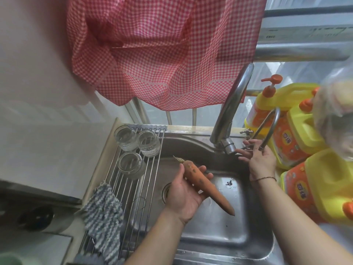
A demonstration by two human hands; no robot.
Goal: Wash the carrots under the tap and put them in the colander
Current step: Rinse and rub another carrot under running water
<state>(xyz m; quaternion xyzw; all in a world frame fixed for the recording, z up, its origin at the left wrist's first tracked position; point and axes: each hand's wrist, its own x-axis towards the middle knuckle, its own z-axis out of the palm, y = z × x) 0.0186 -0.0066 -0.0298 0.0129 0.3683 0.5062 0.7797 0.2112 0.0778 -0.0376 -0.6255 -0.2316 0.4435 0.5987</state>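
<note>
Still dirt-smudged, carrot (pixel 204 185) (tapered, orange) in left hand (pixel 186 194).

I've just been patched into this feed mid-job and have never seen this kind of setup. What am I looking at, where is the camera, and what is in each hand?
There is no machine here: a person works with bare hands, and the single wide-angle camera sits on their head, looking down into a stainless steel sink. The left hand holds a dirty orange carrot over the basin. The right hand reaches to the thin metal lever beside the curved chrome tap; no water shows yet. Left of the basin, three clear glass jars stand on a wire drying rack with a striped grey cloth. Yellow detergent bottles stand on the right. No colander is in view.
</note>
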